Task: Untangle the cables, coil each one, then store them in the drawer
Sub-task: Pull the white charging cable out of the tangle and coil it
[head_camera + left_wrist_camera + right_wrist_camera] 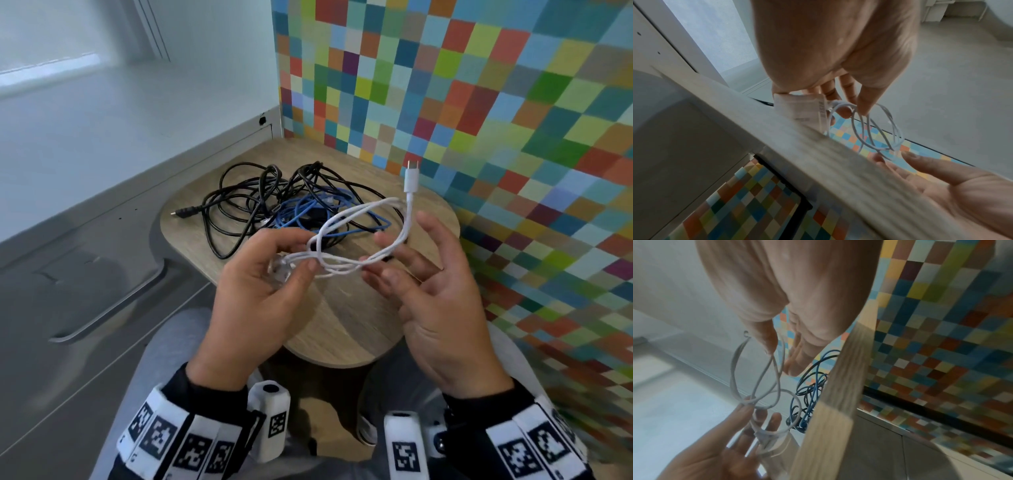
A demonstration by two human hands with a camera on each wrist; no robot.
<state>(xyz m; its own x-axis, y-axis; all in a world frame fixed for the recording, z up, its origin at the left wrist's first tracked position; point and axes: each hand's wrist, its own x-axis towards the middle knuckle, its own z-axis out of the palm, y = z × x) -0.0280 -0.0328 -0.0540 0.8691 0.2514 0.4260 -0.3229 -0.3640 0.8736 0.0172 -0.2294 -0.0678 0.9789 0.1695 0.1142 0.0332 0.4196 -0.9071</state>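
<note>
white cable half-coiled between two hands above the small wooden table

the left hand pinches the white cable between thumb and curled fingers, and there is a clear plastic wrapper or tag at that pinch, too blurred to read. the cable hangs in several loose loops that run across to the right hand, whose fingers are spread and relaxed, palm turned up, with the loops draped over the fingertips rather than gripped. one white plug end sticks up above the right hand. behind the hands, on the wooden table, lies a tangle of black cables knotted together with a blue cable. a multicoloured checkered wall stands to the right, and a grey cabinet sits to the left.
</note>
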